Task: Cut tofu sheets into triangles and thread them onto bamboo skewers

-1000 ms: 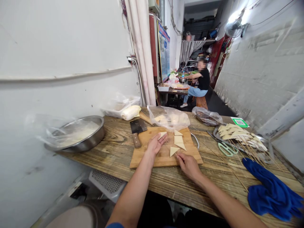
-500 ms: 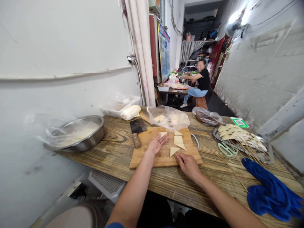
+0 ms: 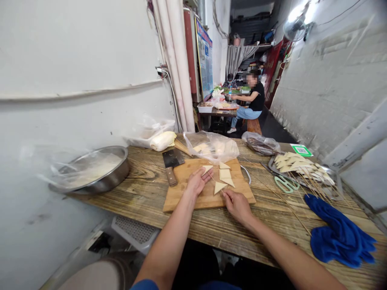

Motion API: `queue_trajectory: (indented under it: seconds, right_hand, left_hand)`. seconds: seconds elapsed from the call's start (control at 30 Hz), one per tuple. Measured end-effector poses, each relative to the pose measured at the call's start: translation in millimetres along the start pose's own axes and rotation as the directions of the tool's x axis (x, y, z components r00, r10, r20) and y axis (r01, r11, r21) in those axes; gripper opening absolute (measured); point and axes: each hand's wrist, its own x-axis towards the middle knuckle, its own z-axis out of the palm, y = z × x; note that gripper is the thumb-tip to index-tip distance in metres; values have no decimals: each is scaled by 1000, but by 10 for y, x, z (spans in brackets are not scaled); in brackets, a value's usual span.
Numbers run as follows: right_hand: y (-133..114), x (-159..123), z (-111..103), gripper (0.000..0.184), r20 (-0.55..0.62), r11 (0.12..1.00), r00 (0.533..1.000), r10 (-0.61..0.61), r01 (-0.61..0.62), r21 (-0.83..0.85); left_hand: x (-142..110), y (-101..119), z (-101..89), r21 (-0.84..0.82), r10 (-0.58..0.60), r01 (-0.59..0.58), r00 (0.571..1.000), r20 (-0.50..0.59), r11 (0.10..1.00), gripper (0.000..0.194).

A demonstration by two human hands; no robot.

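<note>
My left hand (image 3: pixel 197 182) is turned palm up over the wooden cutting board (image 3: pixel 178 197), with its thumb and fingers closed on a pale triangular slice (image 3: pixel 207 168). Pinched in my right hand (image 3: pixel 237 204), at the board's near right, is a thin wooden skewer (image 3: pixel 213 177) that slants up toward the left hand. Close by the right fingertips, another pale triangular slice (image 3: pixel 219 187) appears on the skewer's line; whether it is pierced I cannot tell. Several more flat slices (image 3: pixel 225 174) lie in a column on the board's right side.
Left of the board lies a cleaver (image 3: pixel 173 159), beyond it a steel basin (image 3: pixel 121 169). A plastic bag of slices (image 3: pixel 211 146) sits behind. At right are green-handled scissors (image 3: pixel 286 184), a tray of skewered slices (image 3: pixel 338 177) and blue gloves (image 3: pixel 335 237). A person (image 3: pixel 256 94) sits farther off.
The whole view has shifted slightly, so things appear a little farther left and up. Both hands keep nearly the same pose and hold on the slice and skewer.
</note>
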Motion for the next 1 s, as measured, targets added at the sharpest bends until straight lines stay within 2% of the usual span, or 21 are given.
queue_trajectory:
  seconds: [0.2,0.3,0.6,1.0]
  right_hand:
    - [9,-1,20,26,3,1000,1000,3,-3,2]
    - [2,-5,22,26,-5,1000,1000,-11,11,-16]
    - [-33,-13,28,28,-11,1000,1000,0,0,-14]
    - [-8,-30,74,32,-44,997,999,3,-6,-78]
  left_hand:
    - [-20,12,21,-12,-17,18,998,64,1000,13]
    - [-18,26,28,-22,-22,23,998,51,1000,21]
    - [-4,2,23,-37,-2,3,999,38,999,9]
    - [-72,-48,82,38,-6,4,998,61,999,11]
